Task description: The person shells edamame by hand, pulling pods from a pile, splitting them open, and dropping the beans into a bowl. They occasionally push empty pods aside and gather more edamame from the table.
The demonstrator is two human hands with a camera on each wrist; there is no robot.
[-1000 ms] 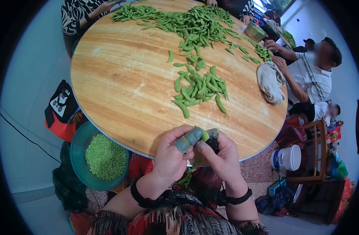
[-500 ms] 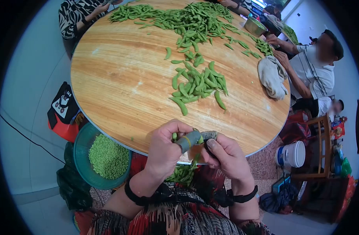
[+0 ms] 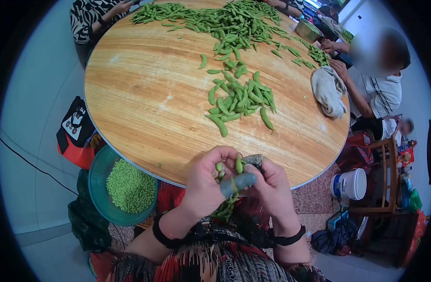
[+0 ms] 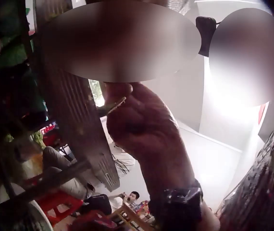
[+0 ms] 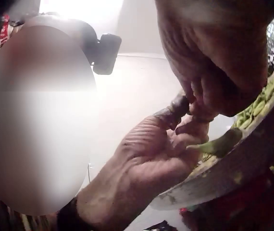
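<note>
Both hands meet just over the near edge of the round wooden table [image 3: 140, 103]. The left hand [image 3: 203, 181] has a grey-green cover with a yellow band on its thumb [image 3: 239, 184] and curls round green pods [image 3: 219, 167]. A pod [image 3: 239, 163] stands between the hands, pinched by the right hand [image 3: 274, 190], which wears a dark cover on a finger. In the right wrist view a pod [image 5: 218, 144] juts from the left hand [image 5: 151, 159], beside the right hand [image 5: 214, 57]. In the left wrist view the right hand [image 4: 146, 125] is near a thin pod edge [image 4: 115, 106].
Loose pods [image 3: 239, 98] lie mid-table, with a large heap [image 3: 234, 23] at the far side. A grey cloth [image 3: 329, 91] rests at the right edge. Lower left stands a teal basket [image 3: 97, 188] of shelled beans [image 3: 131, 185]. A white bucket [image 3: 354, 184] is at right; other people sit around.
The covered left thumb has swung down and away from the right fingers, and a pod now shows upright between the hands. The pods on the table lie as before.
</note>
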